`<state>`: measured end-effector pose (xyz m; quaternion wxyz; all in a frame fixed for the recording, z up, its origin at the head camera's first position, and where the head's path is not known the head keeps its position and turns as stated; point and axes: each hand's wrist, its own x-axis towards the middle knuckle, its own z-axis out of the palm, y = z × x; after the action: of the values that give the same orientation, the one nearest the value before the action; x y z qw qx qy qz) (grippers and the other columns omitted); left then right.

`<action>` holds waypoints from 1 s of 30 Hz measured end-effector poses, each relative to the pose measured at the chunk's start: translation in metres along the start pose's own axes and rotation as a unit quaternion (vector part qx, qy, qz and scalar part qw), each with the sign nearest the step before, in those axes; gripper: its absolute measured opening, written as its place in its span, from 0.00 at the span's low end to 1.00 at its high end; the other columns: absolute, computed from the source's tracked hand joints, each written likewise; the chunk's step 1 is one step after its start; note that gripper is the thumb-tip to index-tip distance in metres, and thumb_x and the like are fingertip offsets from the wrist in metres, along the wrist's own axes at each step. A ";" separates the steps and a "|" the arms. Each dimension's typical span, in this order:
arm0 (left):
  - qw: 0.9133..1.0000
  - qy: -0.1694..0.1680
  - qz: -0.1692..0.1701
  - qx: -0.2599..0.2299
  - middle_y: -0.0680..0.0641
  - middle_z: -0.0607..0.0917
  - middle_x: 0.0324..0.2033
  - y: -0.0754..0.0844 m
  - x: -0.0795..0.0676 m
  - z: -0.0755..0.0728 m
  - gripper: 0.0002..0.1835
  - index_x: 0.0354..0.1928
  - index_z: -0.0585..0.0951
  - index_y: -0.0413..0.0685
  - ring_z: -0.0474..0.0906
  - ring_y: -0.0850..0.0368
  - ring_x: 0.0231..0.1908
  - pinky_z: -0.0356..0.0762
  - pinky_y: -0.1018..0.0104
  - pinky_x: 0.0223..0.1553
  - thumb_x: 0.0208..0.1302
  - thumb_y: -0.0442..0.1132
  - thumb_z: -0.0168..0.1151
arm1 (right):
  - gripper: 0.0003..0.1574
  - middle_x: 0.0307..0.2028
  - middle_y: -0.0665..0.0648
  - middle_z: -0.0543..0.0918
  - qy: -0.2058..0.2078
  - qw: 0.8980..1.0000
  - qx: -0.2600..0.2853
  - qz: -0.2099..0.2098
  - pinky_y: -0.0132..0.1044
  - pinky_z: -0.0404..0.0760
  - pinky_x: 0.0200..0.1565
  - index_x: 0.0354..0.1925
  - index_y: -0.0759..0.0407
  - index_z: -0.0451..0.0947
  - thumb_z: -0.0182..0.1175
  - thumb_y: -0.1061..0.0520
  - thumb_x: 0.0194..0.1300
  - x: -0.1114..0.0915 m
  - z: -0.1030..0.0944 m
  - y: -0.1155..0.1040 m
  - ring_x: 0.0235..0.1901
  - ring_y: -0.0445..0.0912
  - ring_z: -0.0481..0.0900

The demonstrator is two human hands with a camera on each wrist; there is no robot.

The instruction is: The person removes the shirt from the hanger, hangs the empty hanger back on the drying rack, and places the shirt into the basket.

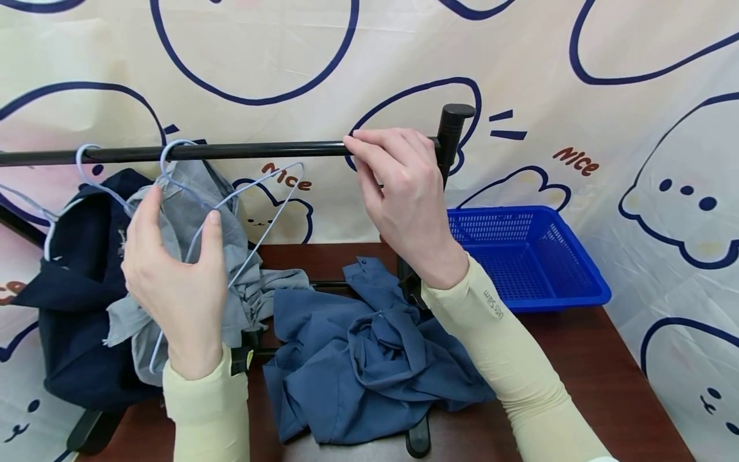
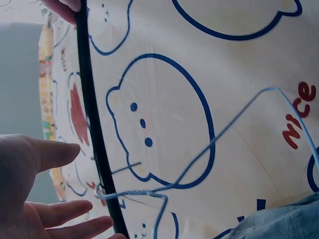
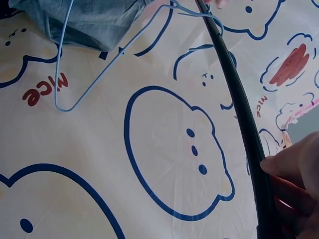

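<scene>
My right hand (image 1: 404,192) grips the black rail (image 1: 260,151) near its right end post, with the thumb and fingers about the bar in the right wrist view. A light-blue wire hanger (image 1: 302,168) hooks over the rail, carrying a grey garment (image 1: 231,314) that droops on its left side. The hanger's right arm (image 2: 269,88) is bare of cloth. My left hand (image 1: 176,289) is raised in front of this hanger, thumb and fingers spread apart. In the left wrist view its fingers (image 2: 60,154) stand beside the rail and hook, holding nothing.
A navy garment (image 1: 86,333) hangs on another blue hanger at the left. Below the rail, a crumpled slate-blue garment (image 1: 323,359) lies on the brown table (image 1: 612,378). The blue mesh basket (image 1: 577,263) stands back right, before a printed curtain (image 1: 652,51).
</scene>
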<state>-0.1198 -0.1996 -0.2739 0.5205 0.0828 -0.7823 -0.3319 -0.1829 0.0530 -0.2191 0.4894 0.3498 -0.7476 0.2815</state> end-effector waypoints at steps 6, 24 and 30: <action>0.998 -0.003 0.051 -0.041 0.56 0.80 0.62 0.014 -0.011 -0.003 0.27 0.65 0.81 0.49 0.72 0.58 0.64 0.63 0.57 0.66 0.65 0.48 0.70 | 0.15 0.50 0.61 0.86 -0.004 1.000 0.000 -0.006 0.43 0.67 0.61 0.54 0.66 0.85 0.62 0.62 0.72 -0.003 0.001 0.001 0.52 0.54 0.77; 0.970 -0.180 0.146 -0.073 0.50 0.77 0.66 0.008 -0.065 0.023 0.31 0.68 0.78 0.48 0.74 0.47 0.64 0.67 0.37 0.58 0.65 0.49 0.70 | 0.19 0.54 0.63 0.84 -0.017 0.999 0.007 -0.030 0.45 0.65 0.64 0.56 0.67 0.83 0.64 0.59 0.71 -0.006 -0.002 0.004 0.55 0.56 0.76; 0.953 -0.251 0.157 -0.057 0.45 0.77 0.67 -0.004 -0.083 0.032 0.33 0.69 0.77 0.48 0.73 0.43 0.64 0.67 0.38 0.60 0.64 0.53 0.70 | 0.26 0.58 0.65 0.81 -0.015 0.996 0.062 -0.063 0.47 0.65 0.66 0.61 0.69 0.79 0.68 0.59 0.68 -0.009 -0.010 0.010 0.61 0.56 0.74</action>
<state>-0.1112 -0.1495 -0.3471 0.3565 -0.1571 -0.8706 -0.3005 -0.1826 0.0686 -0.2249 0.4721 0.4305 -0.7123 0.2905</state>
